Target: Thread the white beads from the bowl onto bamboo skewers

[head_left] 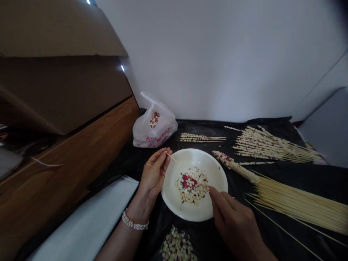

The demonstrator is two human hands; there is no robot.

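Note:
My left hand [156,170] pinches a thin wooden skewer [172,157] above the left rim of a white bowl [168,195]. The skewer's free end slants down to the right, and a pale bit shows at the fingertips. Loose white and dark red corn kernels [199,177] lie in the bowl, around a red printed pattern on its bottom. Over the bowl's right rim is my right hand [233,214], thumb and forefinger closed together at the edge of the kernels. What sits between those fingertips is too small to make out.
Behind the bowl are a white plastic bag [154,127] and a few kernel-threaded skewers [194,137]. More threaded skewers [258,145], a partly stripped corn cob [235,165] and a bundle of bare skewers [299,203] lie right. A kernel pile [179,246] is in front; cardboard [62,90] stands left.

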